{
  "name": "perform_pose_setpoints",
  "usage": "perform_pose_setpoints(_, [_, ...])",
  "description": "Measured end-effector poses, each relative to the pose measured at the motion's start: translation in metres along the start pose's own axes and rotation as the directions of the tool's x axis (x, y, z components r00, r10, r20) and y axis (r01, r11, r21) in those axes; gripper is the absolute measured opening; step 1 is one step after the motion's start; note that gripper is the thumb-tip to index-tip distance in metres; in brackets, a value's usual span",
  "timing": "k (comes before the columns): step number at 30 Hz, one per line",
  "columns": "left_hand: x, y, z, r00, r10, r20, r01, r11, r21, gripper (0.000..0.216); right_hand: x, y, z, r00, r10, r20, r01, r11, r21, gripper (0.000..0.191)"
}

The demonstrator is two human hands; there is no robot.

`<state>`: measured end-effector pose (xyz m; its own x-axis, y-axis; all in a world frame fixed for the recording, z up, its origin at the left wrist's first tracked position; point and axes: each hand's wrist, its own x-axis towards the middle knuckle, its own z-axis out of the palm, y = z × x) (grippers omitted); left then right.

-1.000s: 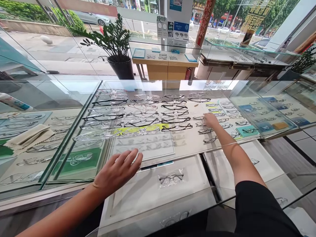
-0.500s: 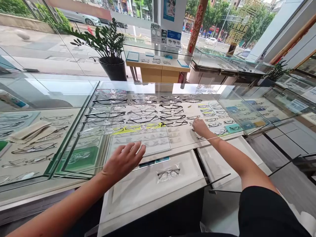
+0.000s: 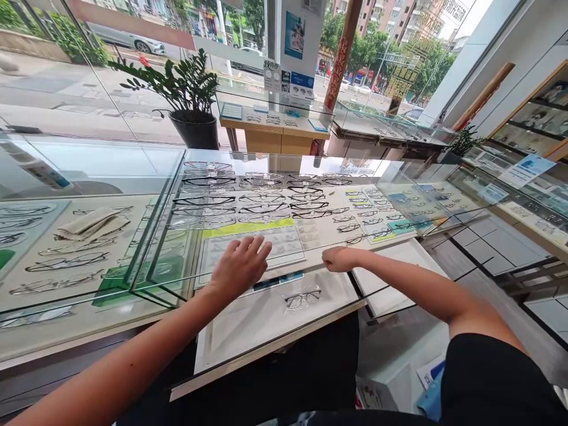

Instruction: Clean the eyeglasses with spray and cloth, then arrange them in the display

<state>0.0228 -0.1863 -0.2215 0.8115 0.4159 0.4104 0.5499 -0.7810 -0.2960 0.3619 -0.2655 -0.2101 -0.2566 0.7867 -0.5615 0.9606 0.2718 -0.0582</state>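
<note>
- Left hand [image 3: 242,266]: released, fingers spread and flat, resting on the glass tabletop [image 3: 110,177] over the pull-out tray [image 3: 248,325]; it grasps nothing.
- Right hand [image 3: 339,258]: loosely clenched, just beyond the far right corner of the pull-out tray; whether anything lies inside the fist cannot be told.
- Bagged glasses [image 3: 303,299]: one dark-framed pair in a clear sleeve, lying flat on the pull-out tray, toward its right side, between the two hands and nearer the viewer.
- Blue label strip [image 3: 279,280]: at the far edge of the pull-out tray, just beside the left hand.
- Rows of frames [image 3: 261,198]: laid out under the glass, beyond the pull-out tray.
- Folded cloth [image 3: 91,223]: well to the left of the pull-out tray, inside the case.
- Potted plant [image 3: 189,97]: on the floor, far beyond the pull-out tray.
</note>
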Motion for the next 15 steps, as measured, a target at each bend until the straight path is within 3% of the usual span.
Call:
perform_pose_setpoints(4, [0.002,0.009,-0.004,0.997,-0.082,0.016,0.083,0.992,-0.092,0.035,-0.031,-0.033,-0.024,0.978,-0.167,0.122,0.157,0.983,0.091,0.011])
perform_pose_setpoints(7, [0.009,0.008,-0.009,0.995,-0.073,0.063,0.078,0.993,-0.086,0.034,-0.056,-0.023,-0.062,0.978,-0.154,0.141,0.134,0.981,0.142,0.008])
perform_pose_setpoints(9, [0.017,0.003,-0.013,0.99,-0.037,0.137,0.048,0.996,-0.08,0.032,-0.065,0.003,-0.094,0.997,-0.072,0.001,0.071,0.981,0.183,0.009])
perform_pose_setpoints(11, [0.025,-0.003,-0.016,0.977,-0.011,0.212,0.035,0.994,-0.107,0.032,-0.064,0.039,-0.126,0.983,0.053,-0.177,-0.022,0.985,0.169,0.014])
perform_pose_setpoints(12, [0.029,-0.005,-0.018,0.971,-0.012,0.239,0.044,0.991,-0.128,0.034,-0.059,0.059,-0.14,0.954,0.148,-0.262,-0.116,0.984,0.135,0.018])
perform_pose_setpoints(14, [0.035,-0.008,-0.019,0.96,-0.041,0.276,0.088,0.983,-0.162,0.039,-0.041,0.098,-0.161,0.846,0.34,-0.411,-0.35,0.935,0.053,0.023])
perform_pose_setpoints(15, [0.036,-0.008,-0.019,0.956,-0.061,0.288,0.114,0.979,-0.168,0.04,-0.029,0.115,-0.168,0.807,0.37,-0.46,-0.399,0.916,0.037,0.022])
